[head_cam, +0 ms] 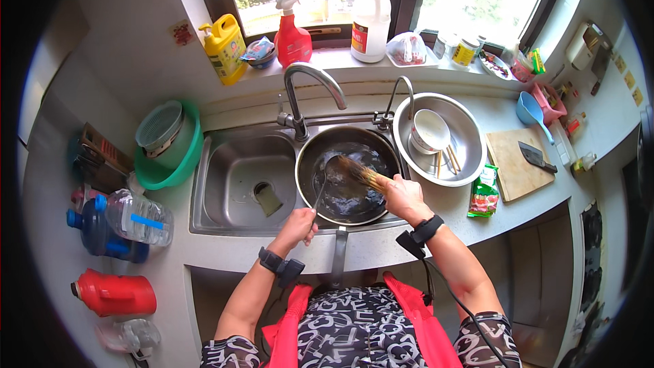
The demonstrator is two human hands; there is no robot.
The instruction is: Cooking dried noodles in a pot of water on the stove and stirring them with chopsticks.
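A dark frying pan (352, 204) with water in it rests over the right sink basin, its handle pointing towards me. My left hand (297, 227) grips the thin handle of a metal ladle (321, 191), whose head is over the pan's left part. In my right hand (405, 195) is a bundled bamboo brush (365, 174), its dark bristles touching or close beside the ladle's head. The curved steel faucet (314, 74) stands behind the pan. At the pan's right is a steel basin (472, 135) holding a white bowl (430, 131) and wooden chopsticks (452, 159).
Left of the pan, the other sink basin (230, 179) has a greenish piece (268, 200) by its drain. A green plastic basin (194, 151) and water jugs (138, 217) stand further left. On the right are a green packet (484, 191), a cutting board (516, 174) and a cleaver (534, 155).
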